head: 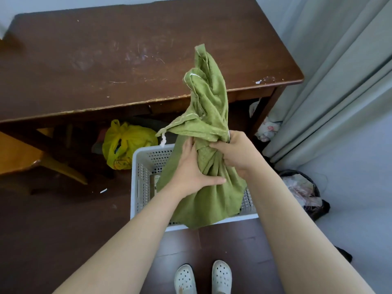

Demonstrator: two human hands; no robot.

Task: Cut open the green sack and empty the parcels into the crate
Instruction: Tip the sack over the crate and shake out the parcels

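The green sack hangs bunched and twisted over the white perforated crate on the floor. Its upper end sticks up in front of the table edge, with a white string dangling at its left. My right hand is closed around the sack's gathered middle. My left hand presses and grips the sack just below, thumb across the fabric. The sack's lower end spreads over the crate and hides most of its inside. A bit of a brown parcel shows in the crate at the left.
A dark wooden table stands behind the crate. Under it lies a yellow plastic bag. A wooden chair is at the left. Curtains hang at the right, with a dark bin of rubbish beside the crate. My white shoes stand below.
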